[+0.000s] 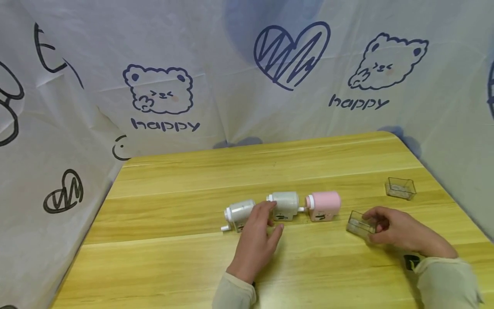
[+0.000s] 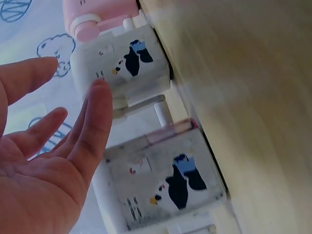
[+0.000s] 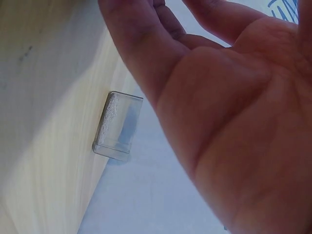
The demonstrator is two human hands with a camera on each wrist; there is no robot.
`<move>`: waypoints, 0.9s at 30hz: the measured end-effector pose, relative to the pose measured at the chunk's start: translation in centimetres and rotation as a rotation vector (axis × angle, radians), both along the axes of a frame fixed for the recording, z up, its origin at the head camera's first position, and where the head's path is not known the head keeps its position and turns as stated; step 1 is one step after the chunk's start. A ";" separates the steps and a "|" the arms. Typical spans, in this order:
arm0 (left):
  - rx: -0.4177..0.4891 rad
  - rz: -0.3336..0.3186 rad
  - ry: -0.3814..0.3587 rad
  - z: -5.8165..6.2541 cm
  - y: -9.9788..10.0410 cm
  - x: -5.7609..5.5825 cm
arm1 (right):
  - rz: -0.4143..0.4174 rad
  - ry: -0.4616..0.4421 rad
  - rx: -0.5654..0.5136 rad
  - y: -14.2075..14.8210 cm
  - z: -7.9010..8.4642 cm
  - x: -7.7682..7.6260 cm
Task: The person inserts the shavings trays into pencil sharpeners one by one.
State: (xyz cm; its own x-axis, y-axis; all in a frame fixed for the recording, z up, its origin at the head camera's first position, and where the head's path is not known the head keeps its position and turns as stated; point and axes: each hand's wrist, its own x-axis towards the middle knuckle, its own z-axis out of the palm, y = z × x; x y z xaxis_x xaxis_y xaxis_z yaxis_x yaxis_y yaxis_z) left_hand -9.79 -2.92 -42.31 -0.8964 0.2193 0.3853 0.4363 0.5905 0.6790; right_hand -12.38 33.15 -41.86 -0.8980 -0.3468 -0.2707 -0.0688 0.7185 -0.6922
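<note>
Three hand-crank pencil sharpeners stand in a row on the table: a whitish one [image 1: 240, 211] at the left, another whitish one [image 1: 285, 204] in the middle and a pink one [image 1: 326, 204] at the right. My left hand [image 1: 257, 240] reaches over the row with relaxed fingers, overlapping both whitish sharpeners. In the left wrist view, penguin pictures mark the whitish sharpeners, and the left hand [image 2: 53, 161] holds nothing. Right of the pink sharpener, my right hand [image 1: 401, 229] pinches a clear shavings drawer [image 1: 359, 225] by its right end, between thumb and fingers.
A second clear drawer [image 1: 400, 189] rests near the table's right edge; in the right wrist view, this drawer [image 3: 119, 126] sits past the palm. White cloth [image 1: 231, 86] with bear and heart drawings hangs behind the wooden table [image 1: 173, 266] and at its sides.
</note>
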 end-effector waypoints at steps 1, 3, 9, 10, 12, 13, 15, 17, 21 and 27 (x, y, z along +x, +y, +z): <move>-0.015 0.001 0.019 0.0 0.1 -0.1 | 0.000 0.000 -0.002 -0.1 0.0 0.0; -0.043 0.007 0.044 0.0 0.4 -0.4 | -0.001 -0.012 -0.010 -0.1 -0.1 0.0; -0.130 0.026 0.030 0.9 1.1 -1.2 | 0.002 -0.008 0.000 -0.3 -0.1 0.1; -0.148 0.030 0.025 1.0 1.2 -1.5 | 0.003 -0.004 0.003 -0.4 -0.1 0.1; -0.188 0.039 0.012 1.2 1.4 -2.0 | 0.006 0.001 0.003 -0.4 -0.1 0.0; -0.206 0.043 0.005 1.3 1.5 -2.2 | 0.007 0.004 0.002 -0.4 -0.2 0.0; -0.243 0.046 -0.007 1.4 1.8 -2.7 | 0.007 0.001 -0.003 -0.4 -0.2 0.0; -0.268 0.045 -0.024 1.4 2.0 -3.0 | 0.008 -0.009 -0.012 -0.4 -0.2 -0.1; -0.289 0.045 -0.046 1.3 2.3 -3.4 | 0.005 -0.028 -0.022 -0.4 -0.2 0.0; -0.299 0.061 -0.072 1.2 2.6 -3.8 | 0.006 -0.026 -0.021 -0.3 -0.1 -0.1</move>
State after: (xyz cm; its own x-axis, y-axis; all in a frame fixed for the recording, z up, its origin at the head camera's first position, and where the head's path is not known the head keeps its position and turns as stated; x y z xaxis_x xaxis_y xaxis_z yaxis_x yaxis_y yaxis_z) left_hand -13.60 -0.35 -41.08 -0.9341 0.2581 0.2466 0.3507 0.7925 0.4989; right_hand -12.45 32.80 -42.00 -0.8886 -0.3581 -0.2865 -0.0547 0.7030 -0.7090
